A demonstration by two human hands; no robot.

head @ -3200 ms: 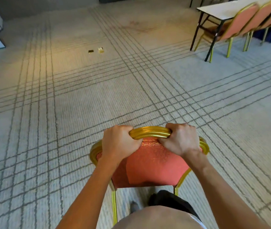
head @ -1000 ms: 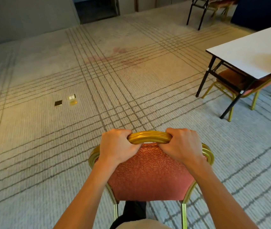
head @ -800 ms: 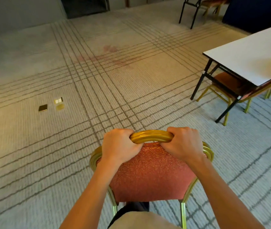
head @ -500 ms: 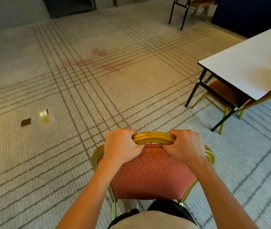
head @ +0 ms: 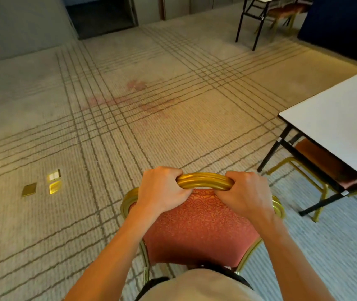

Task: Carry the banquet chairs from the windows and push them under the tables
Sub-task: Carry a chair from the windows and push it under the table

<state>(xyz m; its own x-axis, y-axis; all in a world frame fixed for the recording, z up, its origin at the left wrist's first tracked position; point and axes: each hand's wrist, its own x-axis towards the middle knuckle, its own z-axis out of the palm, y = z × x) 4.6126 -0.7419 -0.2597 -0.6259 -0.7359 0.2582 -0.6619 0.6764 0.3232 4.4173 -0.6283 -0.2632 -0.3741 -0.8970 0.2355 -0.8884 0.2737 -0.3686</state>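
Carpeted floor (head: 108, 137), white table (head: 336, 127) at right. Left hand (head: 162, 190) and right hand (head: 244, 194) both grip the banquet chair (head: 199, 224) by its gold top rail.

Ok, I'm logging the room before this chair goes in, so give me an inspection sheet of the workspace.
Surface: striped carpet, reddish stain.
Job's things: red banquet chair in hand; white table at right, another chair tucked under it.
Clutter: brass floor plates at left.
Hands: left hand and right hand both grip the chair's gold top rail.
Cables: nothing seen.
Surroundings: far table, dark doorway, blue drape.
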